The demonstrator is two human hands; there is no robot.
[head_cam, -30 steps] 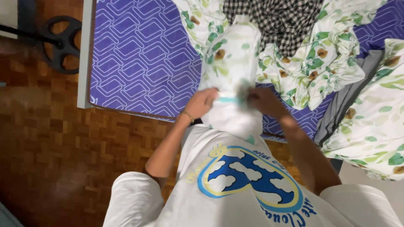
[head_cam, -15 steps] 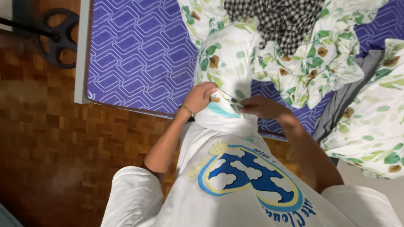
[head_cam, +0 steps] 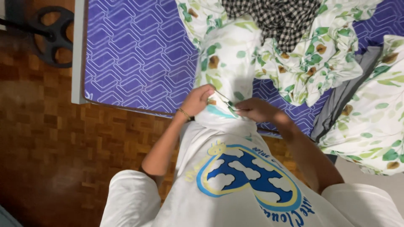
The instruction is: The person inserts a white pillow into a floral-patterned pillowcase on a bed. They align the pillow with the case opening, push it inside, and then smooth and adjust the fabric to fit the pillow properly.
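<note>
A pillow in a white cover with green leaves and brown flowers (head_cam: 229,59) stands on end against my chest at the edge of a purple patterned mattress (head_cam: 134,54). My left hand (head_cam: 198,100) pinches the left side of the cover's open end. My right hand (head_cam: 252,110) grips the right side of the same opening, close to the left hand. A bit of pale teal fabric shows under the opening. I wear a white shirt with a blue and yellow print (head_cam: 244,176).
A matching leafy sheet (head_cam: 320,63) lies bunched on the mattress with a black-and-white checked cloth (head_cam: 282,19) on top. More leafy bedding (head_cam: 374,122) and a grey fabric (head_cam: 345,101) hang at the right. Parquet floor (head_cam: 50,138) and a black wheeled stand base (head_cam: 52,35) are at the left.
The pillow's open end has come up slightly and both hands have drawn closer together on it. The view has shifted a little to the left.
</note>
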